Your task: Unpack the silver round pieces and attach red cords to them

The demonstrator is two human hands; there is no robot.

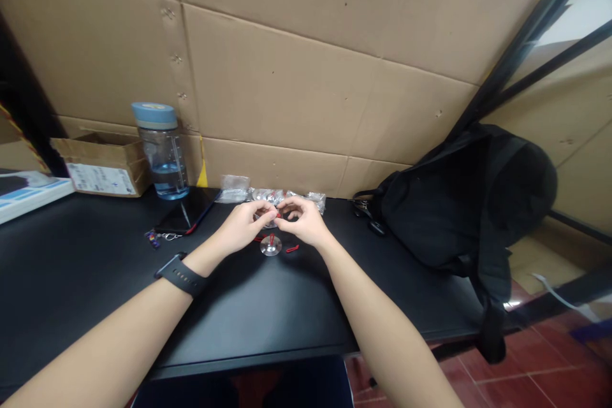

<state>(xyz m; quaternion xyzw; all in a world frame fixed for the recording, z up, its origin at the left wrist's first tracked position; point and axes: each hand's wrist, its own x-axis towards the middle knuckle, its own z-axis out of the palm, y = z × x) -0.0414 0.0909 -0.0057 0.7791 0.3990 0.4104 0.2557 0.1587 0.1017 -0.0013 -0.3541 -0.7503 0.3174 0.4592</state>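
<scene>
Above the black table, my left hand (248, 223) and my right hand (303, 220) meet fingertip to fingertip. Both are closed in a pinch around a small red piece (278, 214), mostly covered by the fingers. Just below them lies a clear round disc (271, 245) with a red piece standing on it. A loose red piece (292, 248) rests to its right, and part of another shows at its left. Behind the hands are several clear, shiny items (272, 195) and a clear plastic packet (234, 188).
On the black table (258, 319), a phone (184, 215) with a keychain (162, 236), a blue-lidded bottle (162, 153) and a cardboard box (105, 166) stand left. A black backpack (459, 197) lies right. Cardboard (296, 76) walls the back.
</scene>
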